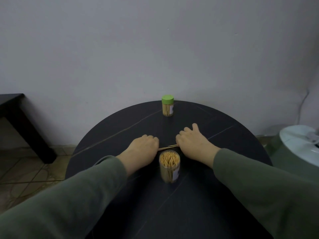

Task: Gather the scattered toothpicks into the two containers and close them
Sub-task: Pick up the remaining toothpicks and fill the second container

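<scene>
Last toothpicks (167, 147) pinched between curled left hand (144, 147) and right hand (191, 141); open container (169, 167), just beside, easily toppled by either wrist.

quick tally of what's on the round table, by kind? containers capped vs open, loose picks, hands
Capped container (green lid): 1
Open container (no lid, full): 1
Loose toothpicks between the hands: at least 2, exact count hidden by fingers
Hands: 2, left hand, right hand
Total: at least 6

Olive-green long sleeves (72, 192) cover both arms.
</scene>
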### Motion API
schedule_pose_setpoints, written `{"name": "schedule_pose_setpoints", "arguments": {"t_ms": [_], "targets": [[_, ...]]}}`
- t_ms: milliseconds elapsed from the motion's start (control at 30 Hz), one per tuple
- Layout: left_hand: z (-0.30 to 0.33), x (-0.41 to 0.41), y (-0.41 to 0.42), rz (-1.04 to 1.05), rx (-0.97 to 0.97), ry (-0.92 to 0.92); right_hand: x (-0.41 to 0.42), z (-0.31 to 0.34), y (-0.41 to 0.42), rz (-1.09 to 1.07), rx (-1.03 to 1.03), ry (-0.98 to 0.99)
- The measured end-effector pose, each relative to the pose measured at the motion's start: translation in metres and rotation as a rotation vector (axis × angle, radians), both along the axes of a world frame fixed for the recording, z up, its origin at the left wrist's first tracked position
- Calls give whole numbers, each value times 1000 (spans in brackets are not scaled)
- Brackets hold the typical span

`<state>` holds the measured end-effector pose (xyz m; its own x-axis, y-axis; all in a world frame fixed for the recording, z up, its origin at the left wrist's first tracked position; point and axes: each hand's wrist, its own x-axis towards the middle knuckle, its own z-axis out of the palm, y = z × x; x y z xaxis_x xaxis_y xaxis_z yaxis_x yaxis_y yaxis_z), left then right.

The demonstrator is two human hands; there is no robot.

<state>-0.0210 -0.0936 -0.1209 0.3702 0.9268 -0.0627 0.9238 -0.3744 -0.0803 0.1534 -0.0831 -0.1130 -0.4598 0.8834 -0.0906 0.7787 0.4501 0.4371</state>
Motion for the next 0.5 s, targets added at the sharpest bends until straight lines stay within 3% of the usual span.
{"name": "schedule_pose_setpoints", "arguments": {"t_ms": [300, 500], "targets": [[11, 0, 2, 51, -90, -71, 22, 19, 3, -93, -92, 352], [16, 4, 1, 64, -141, -43, 22, 11, -1, -61, -94, 433]]}}
